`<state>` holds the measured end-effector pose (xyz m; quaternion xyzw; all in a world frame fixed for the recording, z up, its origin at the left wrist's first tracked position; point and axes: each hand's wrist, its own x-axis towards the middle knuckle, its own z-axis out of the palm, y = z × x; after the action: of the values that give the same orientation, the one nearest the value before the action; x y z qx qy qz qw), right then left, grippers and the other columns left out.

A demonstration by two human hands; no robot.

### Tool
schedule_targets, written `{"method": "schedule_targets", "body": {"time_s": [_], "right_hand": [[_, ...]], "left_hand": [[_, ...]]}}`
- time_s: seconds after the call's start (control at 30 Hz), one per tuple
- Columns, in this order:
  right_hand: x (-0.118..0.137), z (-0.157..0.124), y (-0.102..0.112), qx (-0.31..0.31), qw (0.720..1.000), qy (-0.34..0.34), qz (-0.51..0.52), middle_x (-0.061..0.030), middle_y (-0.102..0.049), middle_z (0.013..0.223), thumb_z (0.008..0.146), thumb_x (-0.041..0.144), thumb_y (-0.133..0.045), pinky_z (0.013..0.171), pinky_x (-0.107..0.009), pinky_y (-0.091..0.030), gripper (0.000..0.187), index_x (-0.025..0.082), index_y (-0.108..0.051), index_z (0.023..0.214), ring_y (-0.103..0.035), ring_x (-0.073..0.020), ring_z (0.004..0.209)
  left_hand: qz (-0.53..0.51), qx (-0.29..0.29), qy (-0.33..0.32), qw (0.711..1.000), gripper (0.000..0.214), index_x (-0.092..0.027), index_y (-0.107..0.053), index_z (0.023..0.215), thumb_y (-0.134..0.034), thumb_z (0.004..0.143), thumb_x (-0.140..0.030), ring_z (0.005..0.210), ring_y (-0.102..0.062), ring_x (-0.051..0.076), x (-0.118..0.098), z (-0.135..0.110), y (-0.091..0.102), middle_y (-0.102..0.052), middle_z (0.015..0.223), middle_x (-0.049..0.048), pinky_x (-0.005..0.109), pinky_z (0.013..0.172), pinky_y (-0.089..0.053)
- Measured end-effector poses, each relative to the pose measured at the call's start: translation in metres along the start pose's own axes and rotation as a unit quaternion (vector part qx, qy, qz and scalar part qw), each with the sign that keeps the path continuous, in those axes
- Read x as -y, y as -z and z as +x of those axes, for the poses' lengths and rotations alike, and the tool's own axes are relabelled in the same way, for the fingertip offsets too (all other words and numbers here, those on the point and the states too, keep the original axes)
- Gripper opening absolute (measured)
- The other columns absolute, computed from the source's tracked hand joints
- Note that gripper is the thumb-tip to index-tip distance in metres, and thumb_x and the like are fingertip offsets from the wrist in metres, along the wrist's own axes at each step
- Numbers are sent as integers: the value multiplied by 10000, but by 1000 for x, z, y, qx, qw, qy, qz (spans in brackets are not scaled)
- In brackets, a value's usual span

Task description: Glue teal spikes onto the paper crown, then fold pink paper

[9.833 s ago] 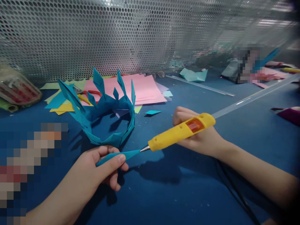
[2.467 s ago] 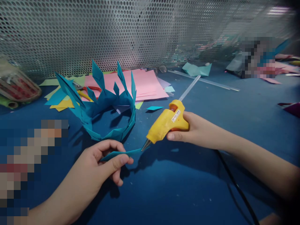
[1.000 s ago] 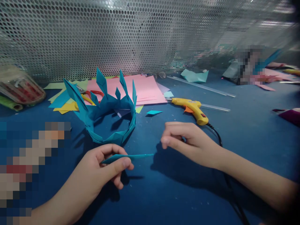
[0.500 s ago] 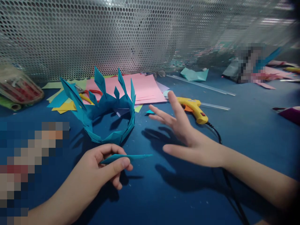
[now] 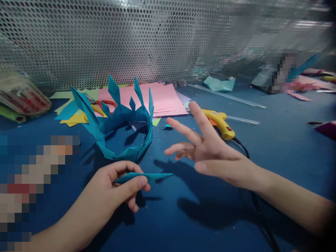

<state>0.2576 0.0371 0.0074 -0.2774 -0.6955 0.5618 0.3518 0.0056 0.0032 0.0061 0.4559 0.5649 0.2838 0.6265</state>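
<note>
Between the thumb and fingers of my left hand (image 5: 115, 192) a narrow folded piece of blue paper (image 5: 157, 175) is pinched, its pointed tip toward the right. Just beyond that hand stands a blue paper crown (image 5: 132, 153), a ring of folded pieces with tall upright points. My right hand (image 5: 212, 147) hovers above the table to the right, fingers spread, holding nothing. Behind its fingers lies a yellow glue gun (image 5: 226, 130) with an orange trigger, partly hidden by the hand. A small blue paper scrap (image 5: 172, 125) is near the right fingertips.
Pink paper sheets (image 5: 165, 99) lie behind the crown, with red-and-yellow-handled scissors (image 5: 101, 110) beside them. Clear glue sticks (image 5: 243, 120) rest at the back right. A plastic jar (image 5: 26, 96) stands at left. The glue gun's black cable (image 5: 246, 152) passes under my right arm. Perforated metal (image 5: 118, 42) borders the table.
My right hand has turned slightly, its lower fingers curling a little and its thumb shifting right. The left hand keeps its pinch on the folded paper. The whole view has shifted slightly.
</note>
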Motion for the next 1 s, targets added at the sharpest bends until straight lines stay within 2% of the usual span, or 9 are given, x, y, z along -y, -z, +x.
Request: {"method": "schedule_targets", "body": {"time_s": [0.17, 0.27, 0.4, 0.5, 0.57, 0.67, 0.8, 0.9, 1.0], "right_hand": [[-4, 3, 1, 29, 968, -32, -247, -16, -673, 794, 900, 293, -632, 865, -349, -487, 269, 238, -676, 1159, -612, -168, 848], [-1, 2, 0, 81, 990, -103, -46, 28, -536, 517, 982, 446, -486, 612, -265, -477, 370, 190, -724, 859, -513, -112, 534], [1, 0, 0, 14, 988, -88, 124, -6, -739, 992, 999, 411, -439, 766, -333, -540, 420, 371, -437, 1417, -696, -143, 773], [-1, 0, 1, 8, 999, -49, 14, -8, -443, 1518, 969, 350, -512, 998, -402, -466, 734, 457, -56, 1533, -538, -187, 1285], [-2, 1, 1, 42, 993, -32, -107, -32, -548, 1424, 943, 317, -583, 1058, -400, -410, 792, 385, -83, 1553, -522, -177, 1292], [-2, 1, -2, 82, 970, -14, -227, -15, -725, 851, 914, 325, -642, 936, -342, -457, 303, 238, -659, 1203, -645, -160, 884], [2, -3, -7, 158, 987, -38, 13, 31, -597, 529, 999, 410, -485, 714, -288, -501, 360, 200, -717, 820, -563, -99, 504], [1, -3, -7, 63, 989, -22, 132, 14, -735, 1062, 982, 465, -504, 811, -315, -548, 341, 402, -535, 1315, -720, -128, 805], [-10, 4, 2, -140, 990, -2, -8, -16, -281, 1604, 963, 499, -480, 1026, -431, -478, 656, 448, -141, 1522, -457, -211, 1365]], "left_hand": [[-6, -2, 7, 1000, 271, -203, -629, 796, -767, 759, -434, 440, -537, 58, -1, -1, -4, -716, 692, -35, 158, 465, -471], [-21, -11, 7, 1000, 260, -203, -629, 795, -773, 748, -414, 426, -530, 55, -1, -1, -5, -722, 690, -33, 160, 466, -479], [-18, 8, 5, 1000, 265, -204, -639, 777, -795, 723, -411, 434, -548, 63, -3, 0, -4, -704, 663, -42, 156, 453, -465], [-21, -19, 4, 1000, 261, -206, -635, 753, -787, 712, -414, 423, -529, 62, -4, -2, -7, -706, 653, -34, 164, 453, -461], [-26, -38, 3, 999, 261, -207, -636, 743, -778, 700, -421, 413, -513, 63, -4, -3, -9, -706, 642, -28, 169, 442, -454], [-28, -41, 2, 999, 265, -205, -637, 736, -783, 688, -421, 409, -503, 59, -3, -3, -10, -712, 646, -22, 171, 446, -457], [-25, -17, 3, 1000, 288, -201, -632, 749, -795, 687, -429, 401, -507, 56, -1, -1, -8, -726, 662, -11, 166, 449, -457], [-24, -30, -2, 999, 271, -201, -628, 734, -782, 694, -421, 400, -514, 59, -3, -1, -8, -716, 643, -20, 163, 441, -448], [-11, -10, -2, 1000, 245, -205, -643, 739, -775, 705, -409, 411, -534, 71, -5, -2, -7, -714, 658, -21, 175, 446, -456]]}}
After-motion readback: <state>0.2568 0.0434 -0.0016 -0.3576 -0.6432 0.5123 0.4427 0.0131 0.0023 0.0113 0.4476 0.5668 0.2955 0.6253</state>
